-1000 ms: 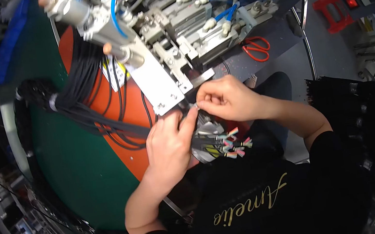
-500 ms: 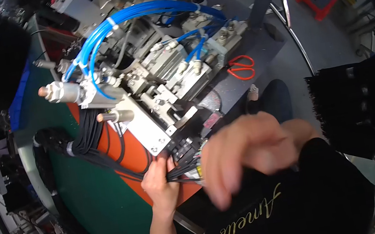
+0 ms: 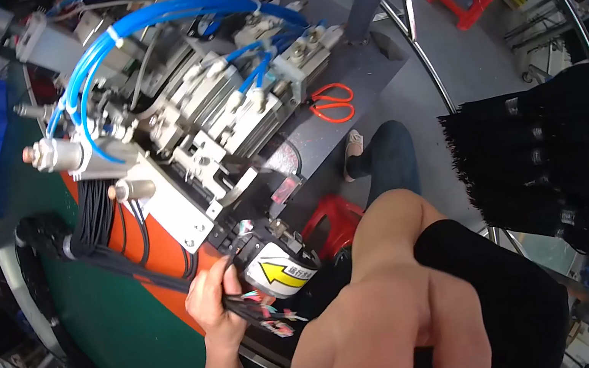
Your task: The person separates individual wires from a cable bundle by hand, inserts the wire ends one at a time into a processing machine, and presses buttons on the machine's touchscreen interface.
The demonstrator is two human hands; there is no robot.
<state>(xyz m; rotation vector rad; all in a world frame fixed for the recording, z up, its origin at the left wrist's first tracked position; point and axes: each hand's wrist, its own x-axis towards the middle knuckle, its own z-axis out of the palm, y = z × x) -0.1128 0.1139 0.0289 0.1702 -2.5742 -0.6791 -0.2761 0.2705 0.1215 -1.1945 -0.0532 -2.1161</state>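
Note:
My left hand (image 3: 213, 301) is closed round a bundle of black cables (image 3: 241, 306) at the front corner of the machine. Stripped ends with coloured wires (image 3: 277, 318) stick out to its right. Just beyond that hand is the machine's white plate (image 3: 172, 215), and beside it a white label with a yellow arrow (image 3: 281, 269). Large and close to the camera, my right hand (image 3: 378, 325) is lifted over my lap, away from the cables. Its fingers point down and run out of the frame, so whether it holds anything is hidden.
Red-handled scissors (image 3: 333, 104) lie on the grey machine base (image 3: 369, 68). Blue air hoses (image 3: 182, 9) arch over the machine. More black cables (image 3: 95, 215) rest on the orange and green table (image 3: 99, 315). A red stool (image 3: 332, 224) stands below; black bundles (image 3: 545, 160) hang at right.
My right hand has left the machine's front and come up close to the camera. My left hand now grips the cable bundle lower down. The view has shifted, showing the arrow label and red stool.

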